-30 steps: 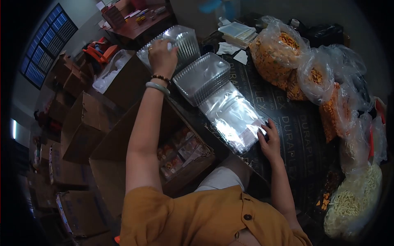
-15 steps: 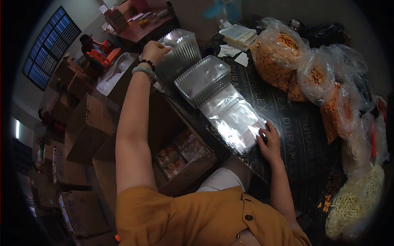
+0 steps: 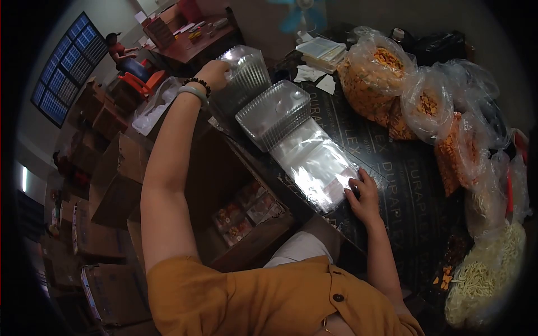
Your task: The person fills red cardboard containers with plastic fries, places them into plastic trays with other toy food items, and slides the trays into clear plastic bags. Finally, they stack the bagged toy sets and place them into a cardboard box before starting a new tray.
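Note:
My left hand [image 3: 213,77], with a beaded bracelet and a bangle at the wrist, is at the left edge of a stack of clear plastic trays [image 3: 247,70]. Its fingers are curled on the trays' edge, the tips partly hidden. A second stack of clear plastic trays [image 3: 274,112] stands nearer to me. Against it lies a flat pile of clear plastic bags [image 3: 314,165]. My right hand [image 3: 364,197] touches the lower right corner of that pile, thumb and fingers apart.
Large clear bags of orange snacks [image 3: 367,84] and pale noodle-like sticks [image 3: 485,274] line the table's right side. An open cardboard box [image 3: 258,246] holding packed trays stands below the table edge. More boxes [image 3: 120,291] are stacked at left. A person [image 3: 124,56] is beside an orange chair [image 3: 143,81].
My left hand has shifted slightly left and down at the far tray stack, its wrist turning. My right hand stays at the bag pile. The person in the background has risen.

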Tool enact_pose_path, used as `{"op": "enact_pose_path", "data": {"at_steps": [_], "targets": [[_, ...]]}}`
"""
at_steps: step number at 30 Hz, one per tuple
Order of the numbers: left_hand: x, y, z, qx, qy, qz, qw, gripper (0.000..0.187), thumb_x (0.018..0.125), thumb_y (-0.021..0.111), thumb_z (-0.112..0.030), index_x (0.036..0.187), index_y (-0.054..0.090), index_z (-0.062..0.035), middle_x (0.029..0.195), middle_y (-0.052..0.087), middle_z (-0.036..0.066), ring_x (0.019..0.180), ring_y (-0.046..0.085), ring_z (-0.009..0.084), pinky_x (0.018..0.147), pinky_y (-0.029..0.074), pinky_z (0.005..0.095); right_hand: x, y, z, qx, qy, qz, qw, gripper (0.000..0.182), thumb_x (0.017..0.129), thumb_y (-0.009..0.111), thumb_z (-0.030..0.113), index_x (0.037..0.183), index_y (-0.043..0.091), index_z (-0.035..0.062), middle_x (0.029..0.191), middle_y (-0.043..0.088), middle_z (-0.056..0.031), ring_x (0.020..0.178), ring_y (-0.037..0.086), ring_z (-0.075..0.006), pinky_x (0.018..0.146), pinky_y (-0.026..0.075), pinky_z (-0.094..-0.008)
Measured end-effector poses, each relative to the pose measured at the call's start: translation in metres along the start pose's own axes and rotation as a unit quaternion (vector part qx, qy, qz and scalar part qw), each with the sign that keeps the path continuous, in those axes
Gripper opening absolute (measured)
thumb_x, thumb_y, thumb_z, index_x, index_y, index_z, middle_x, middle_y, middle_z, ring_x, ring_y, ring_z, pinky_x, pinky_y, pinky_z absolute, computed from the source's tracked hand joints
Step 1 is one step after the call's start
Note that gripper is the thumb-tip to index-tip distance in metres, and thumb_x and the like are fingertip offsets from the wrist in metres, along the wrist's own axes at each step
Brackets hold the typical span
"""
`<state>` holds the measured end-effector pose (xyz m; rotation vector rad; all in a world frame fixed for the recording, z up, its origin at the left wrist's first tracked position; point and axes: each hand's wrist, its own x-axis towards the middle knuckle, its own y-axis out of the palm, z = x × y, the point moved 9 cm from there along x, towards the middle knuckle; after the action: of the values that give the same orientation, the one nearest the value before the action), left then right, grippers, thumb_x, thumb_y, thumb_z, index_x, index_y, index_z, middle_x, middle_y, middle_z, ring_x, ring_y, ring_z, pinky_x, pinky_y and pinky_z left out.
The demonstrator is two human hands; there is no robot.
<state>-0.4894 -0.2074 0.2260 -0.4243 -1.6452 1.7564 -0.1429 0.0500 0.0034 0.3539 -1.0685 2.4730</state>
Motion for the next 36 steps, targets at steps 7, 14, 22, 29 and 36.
{"op": "enact_pose_path", "data": {"at_steps": [7,14,22,29,36], "targets": [[0.002,0.004,-0.015,0.022,0.025,0.009,0.999,0.036,0.069,0.054,0.0,0.105,0.053,0.0008,0.09,0.06,0.024,0.093,0.057,0.0388,0.079,0.046,0.0427,0.0,-0.002,0.005,0.005,-0.014,0.004,1.0,0.029,0.07,0.071,0.016,0.095,0.062,0.0027,0.127,0.046,-0.0211,0.115,0.046,-0.0374,0.1,0.031,-0.0456],[-0.017,-0.015,-0.024,0.138,-0.052,-0.037,0.988,0.025,0.072,0.055,-0.001,0.096,0.051,-0.0032,0.095,0.061,0.018,0.083,0.061,0.0367,0.069,0.05,0.0439,-0.001,0.002,0.001,0.003,-0.015,0.009,1.0,0.029,0.07,0.07,0.016,0.094,0.063,0.0026,0.127,0.046,-0.0218,0.115,0.045,-0.0372,0.1,0.031,-0.045],[-0.087,-0.115,-0.09,0.019,0.038,-0.514,0.857,0.049,0.079,0.057,-0.001,0.126,0.047,-0.007,0.089,0.058,0.014,0.07,0.06,0.029,0.063,0.05,0.0357,0.0,-0.026,-0.018,0.145,0.051,-0.137,0.979,0.022,0.086,0.058,0.01,0.104,0.061,-0.0005,0.114,0.058,-0.0167,0.102,0.059,-0.0256,0.087,0.046,-0.029],[-0.112,0.039,-0.283,-0.78,-0.02,0.022,0.625,0.05,0.09,0.048,-0.003,0.137,0.037,-0.0133,0.106,0.057,0.006,0.07,0.058,0.0077,0.061,0.05,0.0217,-0.008,-0.069,0.007,0.649,0.199,-0.195,0.708,0.027,0.092,0.054,0.016,0.114,0.055,0.0011,0.102,0.061,-0.008,0.092,0.058,-0.0131,0.08,0.047,-0.026],[-0.158,0.083,-0.389,-0.629,0.05,-0.146,0.762,0.048,0.088,0.051,-0.007,0.135,0.038,-0.0065,0.137,0.034,0.018,0.121,0.043,0.0265,0.09,0.044,0.0311,-0.071,-0.116,-0.036,0.557,0.189,-0.318,0.743,0.022,0.085,0.062,0.009,0.106,0.058,0.0014,0.091,0.061,-0.0034,0.08,0.057,-0.0093,0.072,0.046,-0.0206]]}}
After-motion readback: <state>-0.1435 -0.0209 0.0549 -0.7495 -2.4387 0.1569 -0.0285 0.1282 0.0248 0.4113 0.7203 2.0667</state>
